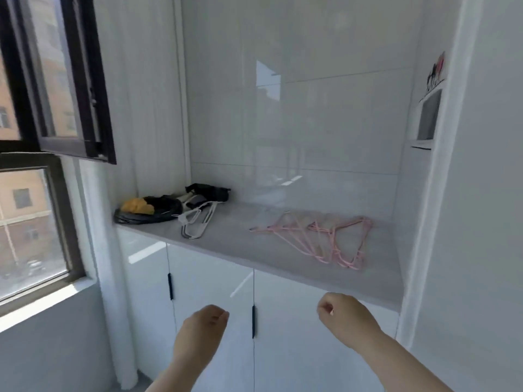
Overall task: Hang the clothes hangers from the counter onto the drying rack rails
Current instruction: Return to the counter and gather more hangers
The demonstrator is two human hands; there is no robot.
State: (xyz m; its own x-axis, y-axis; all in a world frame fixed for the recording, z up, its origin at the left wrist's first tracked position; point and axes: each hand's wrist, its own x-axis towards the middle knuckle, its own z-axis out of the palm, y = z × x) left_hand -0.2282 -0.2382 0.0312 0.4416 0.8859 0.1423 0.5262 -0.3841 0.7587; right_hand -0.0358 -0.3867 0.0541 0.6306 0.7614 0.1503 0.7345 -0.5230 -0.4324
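— A white-tiled laundry alcove beside a dark-framed window is shown; what is laid out on the grey surface?

— A tangled pile of pink hangers is seen lying flat toward the right, and a few white hangers toward the left, near a black bag. No drying rack is caught in view.

— And the hands?

— Both are held low in front of the cabinet doors, well short of the hangers. The left hand and the right hand are loosely curled, and nothing is gripped.

— Which step is judged to be in hand?

— The very first: no hanger has been lifted. A reach over the surface edge is called for, with one hook singled out from the pink pile, since snagging looks likely.
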